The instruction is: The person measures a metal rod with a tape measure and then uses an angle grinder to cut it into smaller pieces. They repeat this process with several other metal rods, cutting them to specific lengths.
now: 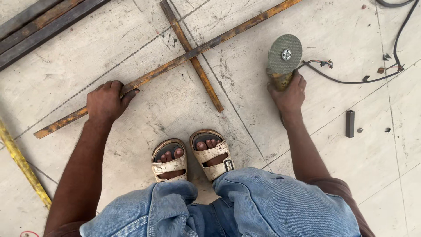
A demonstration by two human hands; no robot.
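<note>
My knees (245,206) in blue denim fill the near edge, and my sandals (193,156) stand on the concrete floor (131,145) just past them. My left hand (105,102) is closed over a long rusty bar (166,66) lying slantwise on the floor. My right hand (289,93) grips a grinder (284,59), disc facing up. A shorter bar (193,57) crosses the long one beyond my feet. The grinder's cable (351,81) trails off right, with a small black offcut (349,123) nearby. Dark bars (39,24) lie far left.
</note>
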